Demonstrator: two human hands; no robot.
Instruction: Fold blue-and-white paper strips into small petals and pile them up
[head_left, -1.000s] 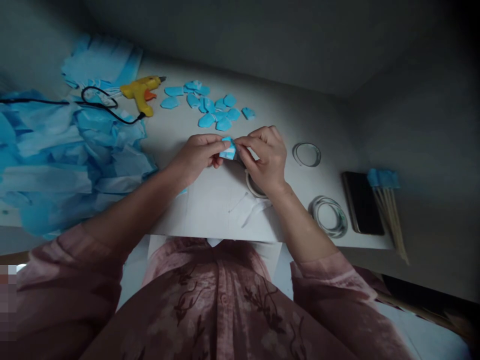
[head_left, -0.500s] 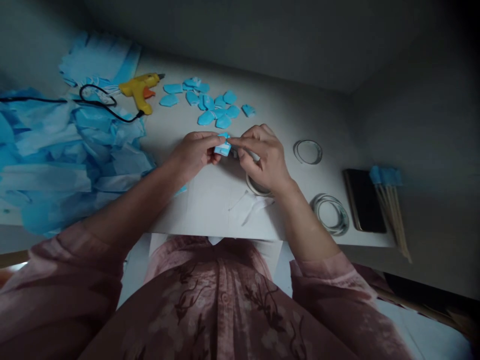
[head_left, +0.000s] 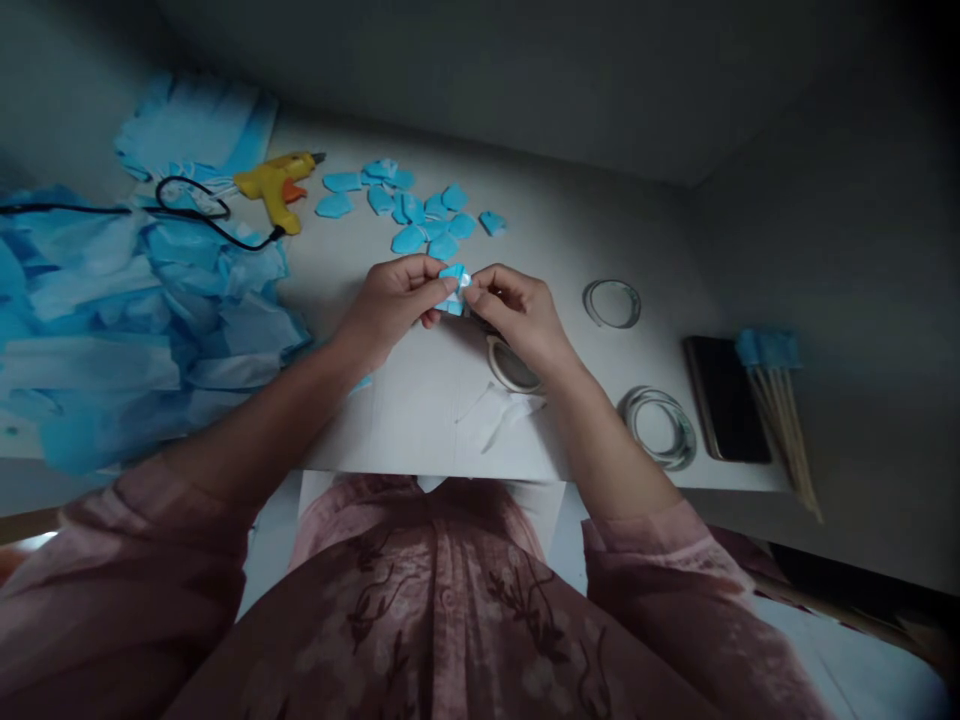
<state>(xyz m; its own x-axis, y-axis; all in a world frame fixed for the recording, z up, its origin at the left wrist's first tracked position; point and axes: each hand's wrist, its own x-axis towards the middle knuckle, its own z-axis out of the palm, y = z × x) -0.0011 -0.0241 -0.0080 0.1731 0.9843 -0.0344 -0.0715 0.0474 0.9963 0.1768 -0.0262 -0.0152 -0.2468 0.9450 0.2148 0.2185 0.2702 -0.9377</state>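
Note:
A small folded blue piece (head_left: 453,288) is pinched between both hands above the white table (head_left: 420,410). My left hand (head_left: 394,305) grips its left side with thumb and fingers closed. My right hand (head_left: 517,315) pinches its right edge, fingers curled. Just beyond the hands lie several similar blue folded pieces (head_left: 420,205) scattered on the table. A tape roll (head_left: 511,368) rests under my right wrist.
A yellow glue gun (head_left: 276,183) with a black cord lies at the back left beside a heap of blue fabric (head_left: 112,300). Two wire rings (head_left: 613,303) (head_left: 658,428), a dark phone (head_left: 726,400) and blue-tipped wooden sticks (head_left: 780,410) sit to the right.
Both hands shifted slightly away from me with the blue piece. My right fingers curled in tighter on it, uncovering more of the tape roll.

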